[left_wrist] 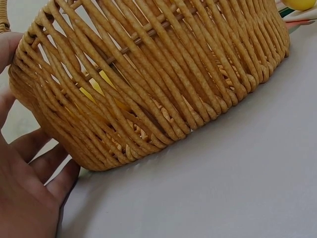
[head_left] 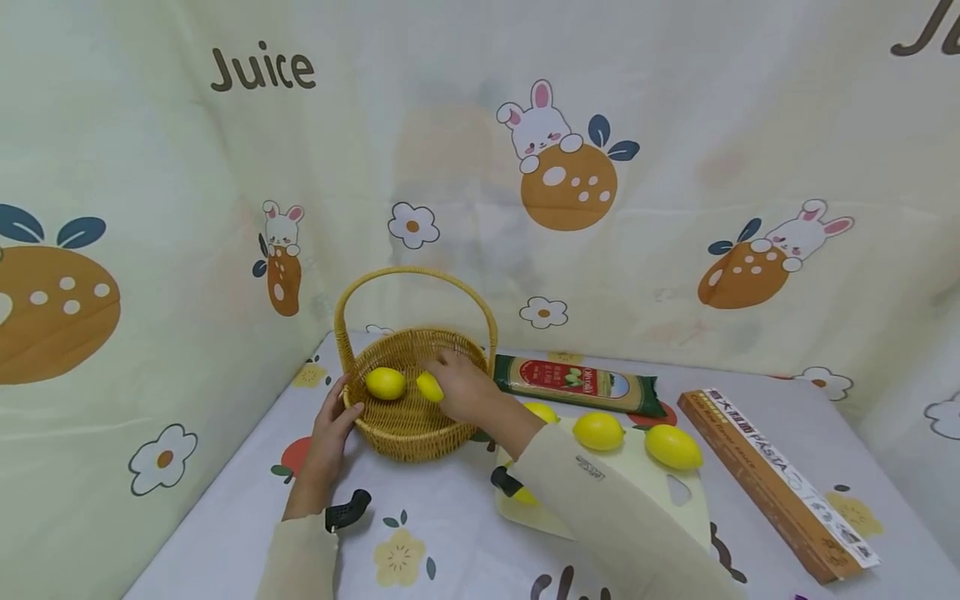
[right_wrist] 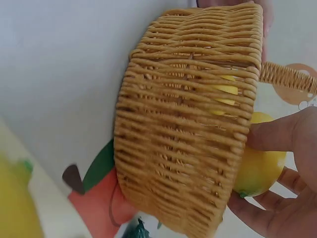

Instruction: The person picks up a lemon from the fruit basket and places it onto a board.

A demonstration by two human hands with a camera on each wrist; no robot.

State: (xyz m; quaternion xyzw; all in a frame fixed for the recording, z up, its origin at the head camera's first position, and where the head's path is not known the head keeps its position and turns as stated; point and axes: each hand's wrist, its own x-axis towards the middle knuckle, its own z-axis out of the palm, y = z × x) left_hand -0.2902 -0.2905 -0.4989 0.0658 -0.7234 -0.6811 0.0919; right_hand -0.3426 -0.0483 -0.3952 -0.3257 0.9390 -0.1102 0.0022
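A woven wicker basket [head_left: 420,442] with a tall arched handle stands on the cloth-covered table. On its left side my left hand [head_left: 330,429] grips the rim, thumb over the edge and fingers [left_wrist: 47,161] against the outer wall. One yellow lemon [head_left: 386,383] lies inside, toward the left. My right hand [head_left: 461,387] reaches over the right side of the basket and holds a second lemon [right_wrist: 260,163] between thumb and fingers, at rim height in the right wrist view. Part of that lemon is hidden by the basket wall and the thumb.
Several lemons [head_left: 598,431] rest on a pale cutting board [head_left: 637,467], partly under my right sleeve. Behind it lies a green pasta packet [head_left: 577,383]. A long brown pasta box [head_left: 772,483] is at the right. Printed cloth walls [head_left: 450,150] stand behind and at the left.
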